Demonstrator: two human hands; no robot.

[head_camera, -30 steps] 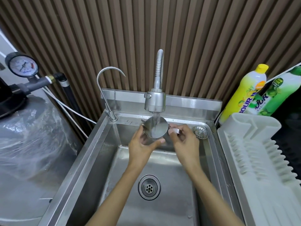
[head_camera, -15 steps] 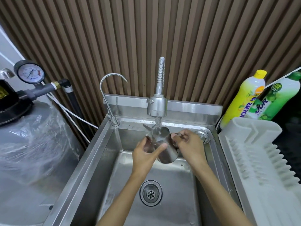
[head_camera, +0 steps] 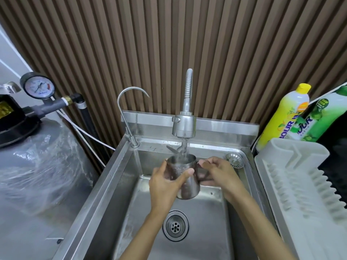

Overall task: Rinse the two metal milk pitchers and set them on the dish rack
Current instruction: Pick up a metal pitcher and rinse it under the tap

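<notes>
We look down into a steel sink [head_camera: 112,184] backed by a brown slatted wall [head_camera: 206,44], white dish rack [head_camera: 300,194] at right. We count one pitcher [head_camera: 185,177], upright under the running faucet [head_camera: 184,124]: left hand [head_camera: 165,186] wraps its body, right hand [head_camera: 219,173] grips the handle side. Two soap bottles [head_camera: 281,117] stand far right, one cut off; the handle is mostly hidden.

Shiny metal milk pitcher [head_camera: 185,177], upright under running water above the sink, white dish rack [head_camera: 300,194] right

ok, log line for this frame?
phase: rinse | pitcher: upright under running faucet | left hand: body | right hand: handle | dish rack: empty
</notes>
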